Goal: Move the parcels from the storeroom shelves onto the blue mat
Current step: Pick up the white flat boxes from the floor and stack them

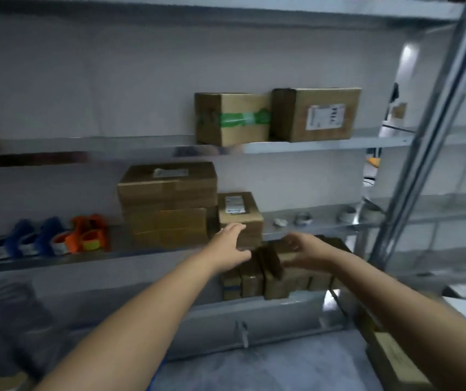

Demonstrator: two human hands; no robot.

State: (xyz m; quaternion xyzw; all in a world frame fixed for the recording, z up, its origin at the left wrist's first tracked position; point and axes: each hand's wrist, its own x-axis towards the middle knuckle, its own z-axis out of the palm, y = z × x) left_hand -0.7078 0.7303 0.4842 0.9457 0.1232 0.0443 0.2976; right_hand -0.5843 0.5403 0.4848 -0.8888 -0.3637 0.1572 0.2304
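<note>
My left hand (233, 248) is spread, empty, at the small box (240, 218) on the middle shelf (310, 225). Right hand (296, 251) blurred, over lower boxes (275, 277); grip unclear. Farther up, two boxes (277, 117) sit side by side.

grey metal shelving (325, 146) against a pale wall (113, 80), grey floor (268, 368) below
</note>
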